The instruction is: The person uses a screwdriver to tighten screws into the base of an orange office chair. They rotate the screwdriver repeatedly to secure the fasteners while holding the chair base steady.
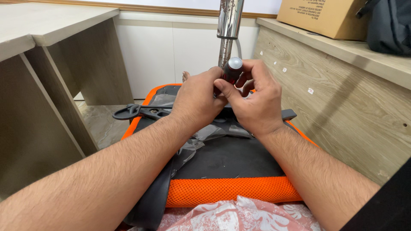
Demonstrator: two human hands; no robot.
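An upturned chair seat (227, 190) with orange mesh edging and a black underside lies in front of me. A chrome gas-lift column (229, 25) rises from its middle. Both hands meet at the foot of that column around a screwdriver handle (233, 68), dark red with a grey cap. My left hand (198, 100) wraps the lower part of the handle. My right hand (254, 98) pinches the handle near its cap. The screwdriver's tip is hidden behind my fingers.
A black lever with a loop end (132, 112) sticks out left of the seat. A light wooden desk (51, 77) stands at the left, a wood panel (342, 98) at the right. On top sit a cardboard box (321, 15) and a dark bag (391, 23).
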